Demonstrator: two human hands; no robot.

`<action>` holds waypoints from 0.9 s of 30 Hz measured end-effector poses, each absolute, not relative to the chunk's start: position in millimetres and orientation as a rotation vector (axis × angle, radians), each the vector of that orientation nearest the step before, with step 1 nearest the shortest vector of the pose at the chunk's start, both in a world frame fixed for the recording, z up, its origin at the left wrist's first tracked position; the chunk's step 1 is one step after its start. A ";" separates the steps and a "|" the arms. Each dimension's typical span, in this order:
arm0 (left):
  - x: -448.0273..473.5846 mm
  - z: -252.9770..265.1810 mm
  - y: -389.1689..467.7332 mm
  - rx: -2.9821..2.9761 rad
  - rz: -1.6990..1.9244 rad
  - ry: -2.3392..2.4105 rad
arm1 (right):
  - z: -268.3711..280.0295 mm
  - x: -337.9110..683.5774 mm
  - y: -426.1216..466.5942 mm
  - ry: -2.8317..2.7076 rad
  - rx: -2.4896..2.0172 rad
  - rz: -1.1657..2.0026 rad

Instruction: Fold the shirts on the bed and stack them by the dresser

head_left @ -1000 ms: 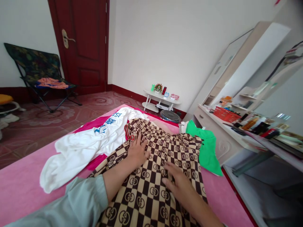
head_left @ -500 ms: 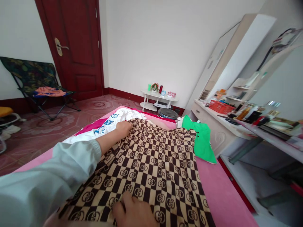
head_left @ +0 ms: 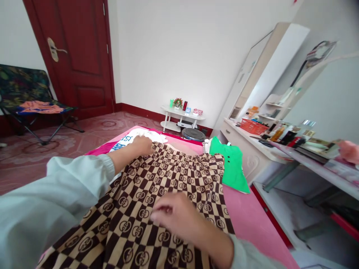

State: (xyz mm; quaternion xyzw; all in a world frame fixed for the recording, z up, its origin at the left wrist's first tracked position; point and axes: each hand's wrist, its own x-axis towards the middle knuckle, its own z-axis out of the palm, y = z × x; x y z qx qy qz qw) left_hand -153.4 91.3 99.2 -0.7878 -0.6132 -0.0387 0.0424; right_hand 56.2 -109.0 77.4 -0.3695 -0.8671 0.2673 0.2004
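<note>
A brown-and-beige checked garment with a gathered waist (head_left: 157,186) lies spread on the pink bed surface (head_left: 246,216); its lower end runs out of view. My left hand (head_left: 142,145) is closed on the garment's far left waist corner. Over the middle of the cloth is my right hand (head_left: 176,215), blurred, with fingers bent; whether it touches the fabric I cannot tell. Beyond the left hand lies a white garment with blue lettering (head_left: 127,139). A green garment (head_left: 228,160) rests by the right waist corner.
A white dressing table (head_left: 258,142) with a red basket (head_left: 254,126) and several bottles stands on the right. A low white stand (head_left: 182,112) is by the far wall. At left are a folding chair (head_left: 25,86) and a red door (head_left: 81,63).
My right hand has moved up and away from the near edge to the garment's middle. My left hand stays at the waist corner. The view has shifted slightly right.
</note>
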 end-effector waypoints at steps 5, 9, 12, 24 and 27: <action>-150.0 73.0 94.8 -2.337 -0.119 -1.822 | 93.6 174.4 4.8 -1.906 -1.714 -0.173; -137.9 57.5 90.6 -2.415 -0.237 -1.676 | 89.8 242.0 45.8 -1.737 -1.921 -0.209; -111.7 47.2 73.1 -2.634 -0.429 -1.499 | 84.0 244.2 39.6 -1.729 -2.007 -0.121; -38.3 -10.7 16.9 -3.017 -0.889 -1.338 | 54.1 147.6 -102.7 -2.416 -1.258 0.112; -40.3 -13.6 18.2 -3.015 -0.855 -1.335 | 55.0 161.4 -84.1 -2.194 -1.413 0.042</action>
